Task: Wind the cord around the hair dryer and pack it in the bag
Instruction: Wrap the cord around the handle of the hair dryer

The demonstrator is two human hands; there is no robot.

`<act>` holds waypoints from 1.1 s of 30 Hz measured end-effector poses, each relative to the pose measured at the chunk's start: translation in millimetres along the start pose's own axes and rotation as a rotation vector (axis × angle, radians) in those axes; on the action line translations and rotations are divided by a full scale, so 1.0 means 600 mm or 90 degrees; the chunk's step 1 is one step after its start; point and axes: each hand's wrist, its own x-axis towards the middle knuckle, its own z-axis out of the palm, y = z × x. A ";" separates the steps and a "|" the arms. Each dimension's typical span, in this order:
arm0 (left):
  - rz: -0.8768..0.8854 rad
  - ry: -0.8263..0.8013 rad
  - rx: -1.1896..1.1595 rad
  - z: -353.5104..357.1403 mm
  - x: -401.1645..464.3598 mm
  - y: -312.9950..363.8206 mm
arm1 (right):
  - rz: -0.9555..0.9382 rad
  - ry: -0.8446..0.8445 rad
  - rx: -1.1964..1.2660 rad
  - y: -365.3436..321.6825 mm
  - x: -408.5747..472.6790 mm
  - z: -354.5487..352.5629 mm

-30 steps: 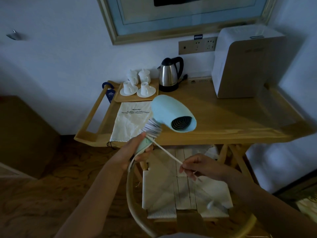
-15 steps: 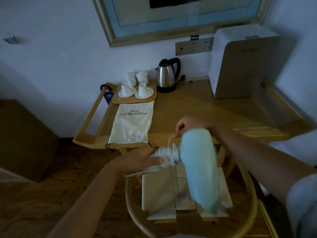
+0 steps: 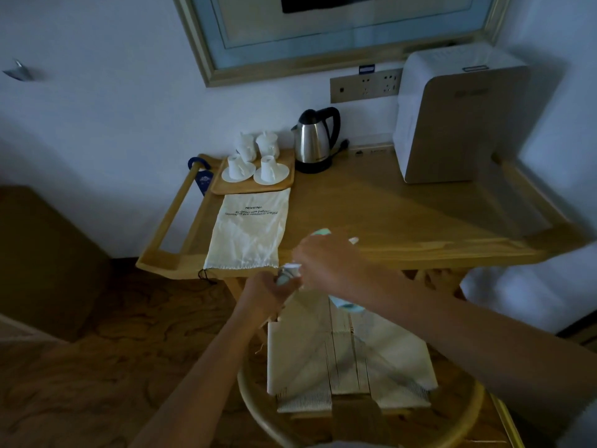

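Hair dryer (image 3: 345, 306), pale blue and smooth, is held in the air just in front of the wooden table (image 3: 403, 221), above the woven chair seat (image 3: 349, 360). Most of it is hidden behind the right hand (image 3: 323, 263) and arm. The left hand (image 3: 265, 291) has its fingers curled round the handle end. The white cord (image 3: 290, 270) is wrapped there in tight rings. The right hand is bent over the top of the dryer, but I cannot tell if it is pinching the cord.

What could go wrong? The cord looks thin and slippery. If the loose end is let go, the rings could spring open and the cord would hang down again. The dryer is round and smooth, so it could slip and fall on the chair.

The cloth bag (image 3: 248, 234) lies flat and soft on the table, with its drawstring mouth at the near edge. It is floppy, so the mouth may need two hands to open.
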 end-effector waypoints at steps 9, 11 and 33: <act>-0.176 -0.086 -0.417 -0.030 0.004 -0.025 | 0.027 0.048 -0.004 0.038 -0.078 0.071; -0.149 -0.056 -0.563 -0.027 0.007 -0.032 | 0.069 0.058 0.169 0.044 -0.089 0.090; 0.132 -0.332 -0.273 -0.075 -0.066 0.016 | 0.281 -0.149 0.594 0.190 -0.043 0.108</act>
